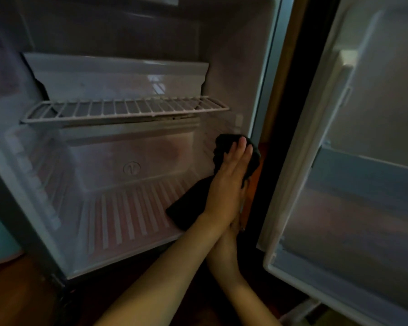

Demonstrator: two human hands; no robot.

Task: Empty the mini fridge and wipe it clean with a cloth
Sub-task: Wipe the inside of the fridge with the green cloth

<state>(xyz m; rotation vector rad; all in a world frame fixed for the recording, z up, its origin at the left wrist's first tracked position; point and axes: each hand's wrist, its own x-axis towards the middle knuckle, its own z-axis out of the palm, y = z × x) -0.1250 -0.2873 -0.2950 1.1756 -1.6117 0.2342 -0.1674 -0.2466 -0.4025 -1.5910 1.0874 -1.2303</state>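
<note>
Left hand flat on dark cloth — against mini fridge wall

Ribbed fridge floor, dark cloth trailing onto its right side, wire shelf above

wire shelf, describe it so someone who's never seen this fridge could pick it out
Look inside the open mini fridge, left of its swung-out door. About halfway up the cavity a white wire shelf spans wall to wall. It is the only grid of thin bars; the tray above it is solid plastic and the floor below is ribbed.
</note>
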